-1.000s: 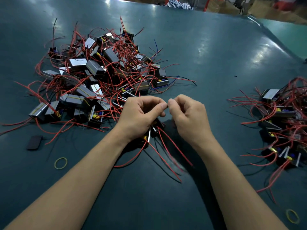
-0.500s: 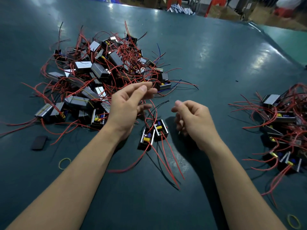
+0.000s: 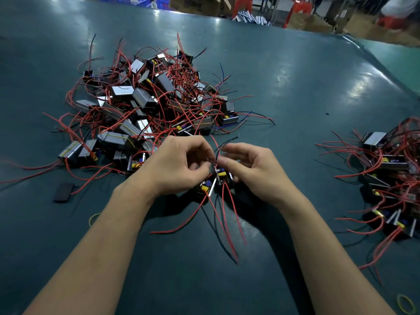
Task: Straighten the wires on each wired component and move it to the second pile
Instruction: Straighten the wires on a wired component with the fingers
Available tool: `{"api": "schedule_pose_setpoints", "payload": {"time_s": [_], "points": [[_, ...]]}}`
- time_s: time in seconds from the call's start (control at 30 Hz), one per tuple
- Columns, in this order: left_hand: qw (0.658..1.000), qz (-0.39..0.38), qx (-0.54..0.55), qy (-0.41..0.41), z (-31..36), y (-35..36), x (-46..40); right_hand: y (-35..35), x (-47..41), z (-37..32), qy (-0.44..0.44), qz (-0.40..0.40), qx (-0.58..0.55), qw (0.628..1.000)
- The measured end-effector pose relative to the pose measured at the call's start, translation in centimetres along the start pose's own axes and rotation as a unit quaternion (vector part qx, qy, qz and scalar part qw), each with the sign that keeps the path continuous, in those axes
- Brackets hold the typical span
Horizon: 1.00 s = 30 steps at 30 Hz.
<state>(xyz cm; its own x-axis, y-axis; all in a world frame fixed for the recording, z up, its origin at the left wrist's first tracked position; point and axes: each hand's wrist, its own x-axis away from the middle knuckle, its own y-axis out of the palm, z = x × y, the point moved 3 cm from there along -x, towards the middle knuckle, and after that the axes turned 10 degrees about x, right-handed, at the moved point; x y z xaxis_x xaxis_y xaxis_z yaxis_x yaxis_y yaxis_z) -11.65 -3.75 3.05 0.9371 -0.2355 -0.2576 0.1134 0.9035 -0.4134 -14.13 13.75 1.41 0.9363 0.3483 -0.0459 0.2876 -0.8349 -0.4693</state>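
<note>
wired components, small dark boxes with grey metal sides, yellow parts and long red leads, lie in three places on a dark teal glossy table [image 3: 295, 92]. at far left, a flat black rectangular pad [image 3: 64, 192] and a yellow rubber band [image 3: 92, 218] lie on the table near the left forearm. behind them a large tangled first pile of wired components [image 3: 145, 103] spreads across the left half of the table. at centre, the left hand [image 3: 175, 165] has its fingers curled, thumb and forefinger pinching a thin black wire [image 3: 223, 144] that rises and bends away to the right. just below, two wired components side by side [image 3: 216, 180] rest on the table between the hands, their red leads [image 3: 223, 221] fanning toward the viewer. the right hand [image 3: 254, 171] has loosely curled fingers beside the components; motion blur hides the fingertips, so whether it grips anything cannot be told. at right, well apart, the smaller second pile of wired components [image 3: 391, 178] lies at the table edge, with a second yellow rubber band [image 3: 405, 303] at lower right.
</note>
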Motion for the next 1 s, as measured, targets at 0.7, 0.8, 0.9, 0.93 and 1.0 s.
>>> {"api": "schedule_pose_setpoints", "payload": {"time_s": [0.7,0.8,0.9,0.93,1.0], "points": [[0.997,0.072,-0.019,0.012,0.0,0.9,0.3,-0.6,-0.2,0.4,0.096,0.064,-0.144,0.983],[0.996,0.081,-0.033,0.026,0.1,0.9,0.2,-1.0,-0.1,0.8,0.129,0.1,-0.148,0.975],[0.996,0.059,-0.051,0.041,0.2,1.0,0.2,-1.1,-0.2,0.9,0.152,0.118,-0.193,0.962],[0.996,0.053,-0.056,0.043,0.1,1.0,0.1,-1.1,-0.2,0.8,0.155,0.119,-0.198,0.961],[0.994,0.052,-0.079,0.05,0.2,1.0,0.1,-1.0,-0.2,0.7,0.151,0.116,-0.186,0.964]]}}
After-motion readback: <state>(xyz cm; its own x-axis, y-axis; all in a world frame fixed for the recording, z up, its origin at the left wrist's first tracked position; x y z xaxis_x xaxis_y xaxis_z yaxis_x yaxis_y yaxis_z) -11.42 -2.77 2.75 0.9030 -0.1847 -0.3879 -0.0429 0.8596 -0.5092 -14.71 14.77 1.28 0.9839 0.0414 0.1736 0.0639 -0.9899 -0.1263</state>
